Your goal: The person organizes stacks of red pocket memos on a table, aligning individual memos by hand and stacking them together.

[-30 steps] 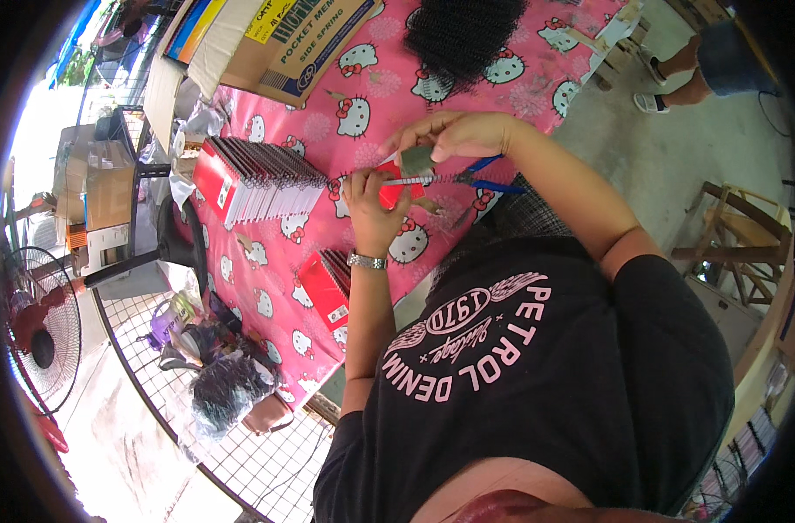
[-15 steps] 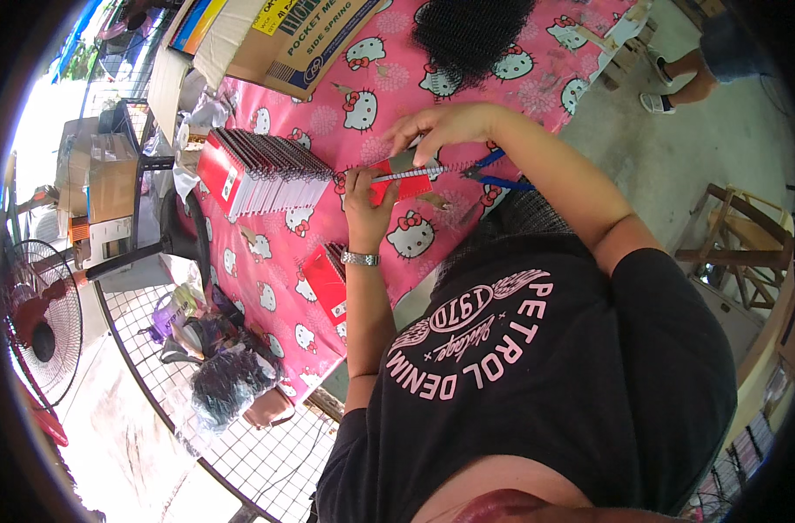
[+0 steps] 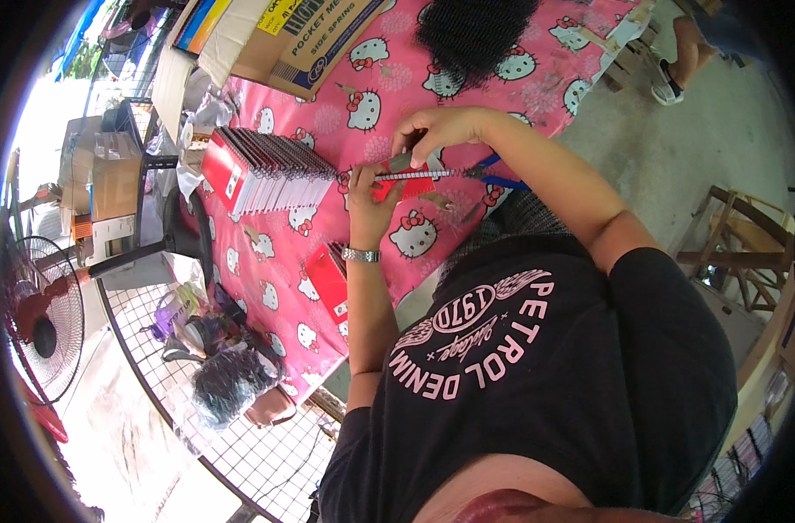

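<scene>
My left hand, with a metal-band watch at the wrist, is closed on the left part of a small red notebook. A wire coil runs along the notebook's edge. Above that edge is my right hand, its fingers curled and its thumb down on the notebook near a grey-brown patch. Blue-handled pliers lie by the coil's right end, held by neither hand. To the left, a row of red coil-bound notebooks stands, and another red notebook rests near my left forearm.
A pink patterned cloth covers the table. At the back are a cardboard box and a heap of black wire coils. A fan and bagged items are at left. A wooden stool and another person's foot are at right.
My right hand's fingers have curled in more, shifting slightly over the notebook. My left hand keeps its grip. The other person's feet have moved in the background.
</scene>
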### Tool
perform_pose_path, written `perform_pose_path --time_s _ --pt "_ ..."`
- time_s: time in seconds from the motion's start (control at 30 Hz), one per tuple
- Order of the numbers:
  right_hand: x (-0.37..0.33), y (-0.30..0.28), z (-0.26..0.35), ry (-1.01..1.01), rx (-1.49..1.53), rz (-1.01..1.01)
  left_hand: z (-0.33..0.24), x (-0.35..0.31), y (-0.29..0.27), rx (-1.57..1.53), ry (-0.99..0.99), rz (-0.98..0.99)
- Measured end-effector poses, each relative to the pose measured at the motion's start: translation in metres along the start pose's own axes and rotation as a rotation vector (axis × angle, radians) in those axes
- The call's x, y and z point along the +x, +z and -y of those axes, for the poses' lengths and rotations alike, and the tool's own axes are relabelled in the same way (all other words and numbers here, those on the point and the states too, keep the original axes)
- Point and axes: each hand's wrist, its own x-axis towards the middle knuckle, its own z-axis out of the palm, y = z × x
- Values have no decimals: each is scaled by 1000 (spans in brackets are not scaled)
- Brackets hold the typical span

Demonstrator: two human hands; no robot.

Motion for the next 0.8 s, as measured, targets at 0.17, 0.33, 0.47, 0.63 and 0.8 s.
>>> perform_pose_path --time_s 0.17,0.33,0.47,0.63,0.8 --pt "-2 4 -1 -99 173 53 0 4 0 -26 -59 39" --pt "-12 9 3 -153 143 -58 13 -1 3 2 9 -12" --pt "-34 -23 -13 -380 -569 -840 13 -4 6 -196 -152 -39" --pt "-136 -72 -72 68 -1007 -1520 3 -17 7 -379 -307 -254" --pt "-136 -5 -70 -8 -1272 -1306 17 -35 14 -331 -344 -344"
